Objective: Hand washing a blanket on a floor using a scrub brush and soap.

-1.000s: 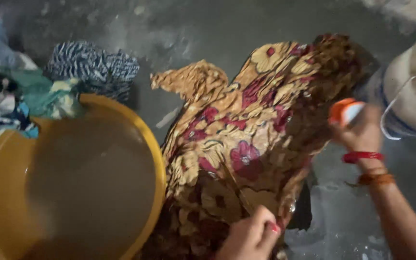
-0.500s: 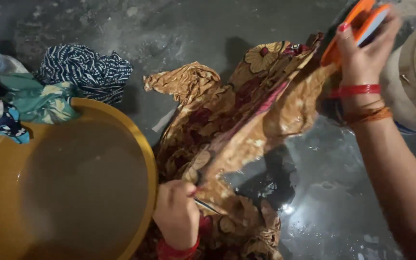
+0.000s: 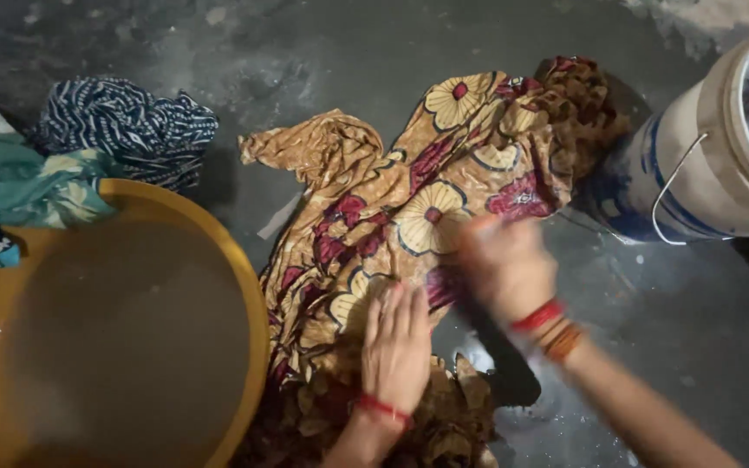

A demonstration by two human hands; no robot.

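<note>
A wet brown cloth with yellow and red flowers (image 3: 444, 173) lies spread on the dark wet floor. My left hand (image 3: 396, 347) rests flat on its near part, palm down with fingers stretched out, a red band at the wrist. My right hand (image 3: 504, 269) is blurred with motion and presses on the cloth just right of the left hand. It is curled around an orange brush, of which only a faint orange edge shows under the fingers. Red and orange bangles sit on that wrist.
A yellow tub (image 3: 244, 286) of murky water stands at the left, touching the cloth. Behind it lie a dark striped garment (image 3: 123, 130) and a teal one (image 3: 36, 186). A white bucket with a wire handle (image 3: 704, 173) stands at the right, against the cloth's far end.
My right hand came down from beside the bucket, with the brush, onto the cloth. The lifted fold has dropped flat. My left hand moved right and opened flat on the cloth.
</note>
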